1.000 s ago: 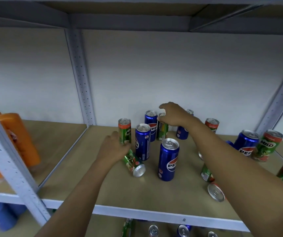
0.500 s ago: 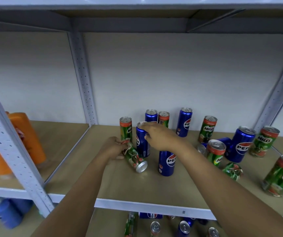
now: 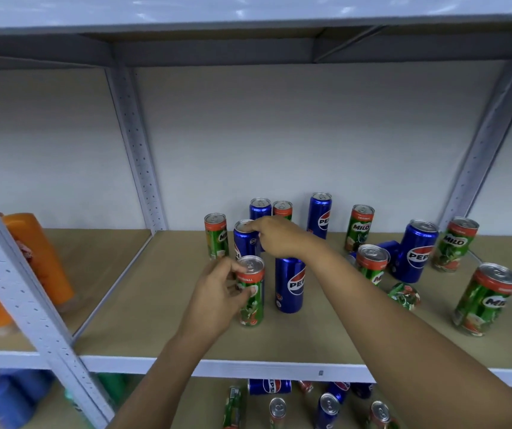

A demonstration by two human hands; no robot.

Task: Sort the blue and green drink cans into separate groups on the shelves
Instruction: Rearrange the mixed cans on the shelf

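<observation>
My left hand [image 3: 217, 295] grips a green Milo can [image 3: 251, 292] that stands upright on the wooden shelf [image 3: 143, 311]. My right hand [image 3: 279, 238] reaches over and holds the top of a blue Pepsi can [image 3: 244, 239] just behind it. Another blue Pepsi can [image 3: 289, 284] stands to the right of the green one, under my right wrist. More green cans [image 3: 216, 235] and blue cans [image 3: 319, 215] stand mixed near the back wall.
On the right stand a large blue can [image 3: 415, 250] and green cans [image 3: 484, 298], one green can [image 3: 403, 295] lying down. Orange bottles [image 3: 41, 258] fill the left bay beyond a grey upright [image 3: 137, 150]. The lower shelf holds several more cans [image 3: 268, 387].
The green can that lay on its side now stands upright in my left hand. My right hand stays on the top of the blue can.
</observation>
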